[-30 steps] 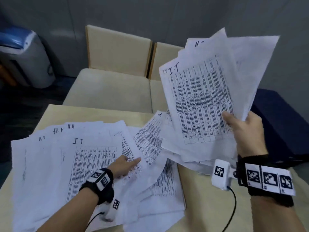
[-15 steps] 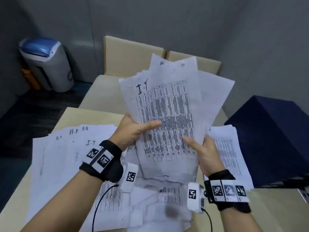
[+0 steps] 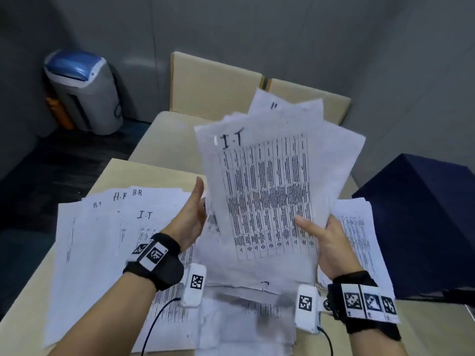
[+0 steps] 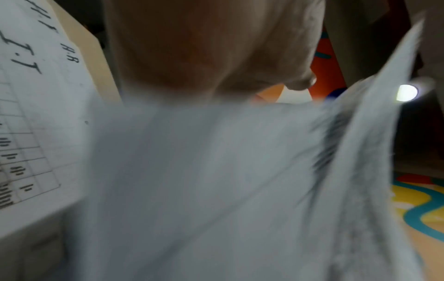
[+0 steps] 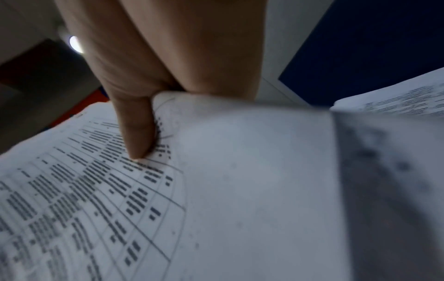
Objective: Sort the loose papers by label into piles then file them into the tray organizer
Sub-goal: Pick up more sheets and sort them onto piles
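My right hand (image 3: pixel 322 236) holds a fanned stack of papers (image 3: pixel 270 188) upright above the table, thumb (image 5: pixel 137 129) pressed on the top sheet, which is labelled I.T. The fingers are hidden behind the stack. My left hand (image 3: pixel 192 211) stands with straight fingers and its palm against the stack's left edge, not gripping. In the left wrist view the palm (image 4: pixel 211 47) sits just over the blurred papers (image 4: pixel 204 180). Spread sheets (image 3: pixel 102 240) labelled H.R and I.T cover the table's left side. Another pile (image 3: pixel 359 227) lies at the right.
The wooden table (image 3: pixel 25 299) shows bare along its left edge. A dark blue box (image 3: pixel 416 222) stands at the right. Two beige chairs (image 3: pixel 213 83) face the far side, and a grey bin with a blue lid (image 3: pixel 82 91) stands on the floor at the back left.
The right hand brought the stack from the right to the middle. The left hand left the table, gripped the stack's left side, and now has let go, with straight fingers at its edge.
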A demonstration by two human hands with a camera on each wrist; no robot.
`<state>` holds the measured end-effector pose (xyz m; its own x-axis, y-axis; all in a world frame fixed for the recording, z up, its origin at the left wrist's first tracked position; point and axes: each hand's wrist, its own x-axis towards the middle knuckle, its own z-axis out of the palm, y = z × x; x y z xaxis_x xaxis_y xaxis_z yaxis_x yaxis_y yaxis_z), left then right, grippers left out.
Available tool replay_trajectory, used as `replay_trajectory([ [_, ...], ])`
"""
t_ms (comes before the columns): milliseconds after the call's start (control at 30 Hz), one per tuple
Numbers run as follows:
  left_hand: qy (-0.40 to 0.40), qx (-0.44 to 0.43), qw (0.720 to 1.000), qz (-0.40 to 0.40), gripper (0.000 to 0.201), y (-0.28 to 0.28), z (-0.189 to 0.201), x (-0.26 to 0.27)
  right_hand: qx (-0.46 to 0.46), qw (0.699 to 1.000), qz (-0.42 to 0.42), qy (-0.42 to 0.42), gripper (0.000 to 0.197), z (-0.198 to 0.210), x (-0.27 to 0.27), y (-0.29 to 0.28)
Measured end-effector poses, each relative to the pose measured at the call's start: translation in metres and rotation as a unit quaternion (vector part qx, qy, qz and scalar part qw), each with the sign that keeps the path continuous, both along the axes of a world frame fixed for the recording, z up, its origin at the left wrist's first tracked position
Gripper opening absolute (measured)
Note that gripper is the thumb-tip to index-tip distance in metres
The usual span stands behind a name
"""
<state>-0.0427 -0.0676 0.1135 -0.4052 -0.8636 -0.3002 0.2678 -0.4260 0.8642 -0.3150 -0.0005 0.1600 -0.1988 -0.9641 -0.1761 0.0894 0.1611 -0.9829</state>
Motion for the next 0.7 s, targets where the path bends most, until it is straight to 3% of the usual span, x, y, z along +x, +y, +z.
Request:
replay_trajectory([
  [67, 0.006, -0.015, 1.0, -0.016, 0.096, 0.0, -0.001, -0.001, 0.022, 1.0, -0.01, 0.0, 0.098, -0.012, -0.004, 0.001],
  [100, -0.001, -0.038, 0.999, -0.017, 0.094, 0.0, 0.0, -0.003, 0.027, 0.999, -0.019, 0.004, 0.1, -0.017, -0.003, 0.001],
  [200, -0.071, -0.129, 0.987, 0.06, 0.067, 0.004, 0.008, -0.012, -0.001, 0.998, -0.057, 0.031, 0.05, -0.024, 0.005, 0.001],
  [233, -0.079, -0.152, 0.98, 0.098, 0.058, 0.004, 0.014, -0.015, -0.019, 0.997, -0.063, 0.042, 0.044, -0.024, 0.008, 0.0],
  [367, -0.093, -0.22, 0.952, 0.191, 0.039, 0.01, 0.038, -0.012, -0.072, 0.994, -0.063, 0.048, 0.043, -0.01, 0.022, -0.002],
  [467, -0.08, -0.234, 0.944, 0.22, 0.044, 0.014, 0.04, -0.013, -0.09, 0.994, -0.021, 0.061, 0.031, -0.008, 0.03, -0.003],
  [533, -0.064, -0.224, 0.943, 0.238, 0.046, 0.015, 0.037, -0.016, -0.099, 0.992, -0.01, 0.074, 0.039, -0.02, 0.03, -0.003],
  [633, -0.05, -0.22, 0.944, 0.242, 0.038, 0.016, 0.036, -0.021, -0.095, 0.993, -0.035, 0.056, 0.035, -0.04, 0.03, 0.0],
  [700, -0.059, -0.221, 0.947, 0.226, 0.037, 0.015, 0.034, -0.022, -0.047, 0.996, -0.061, 0.037, 0.063, -0.057, 0.025, 0.001],
])
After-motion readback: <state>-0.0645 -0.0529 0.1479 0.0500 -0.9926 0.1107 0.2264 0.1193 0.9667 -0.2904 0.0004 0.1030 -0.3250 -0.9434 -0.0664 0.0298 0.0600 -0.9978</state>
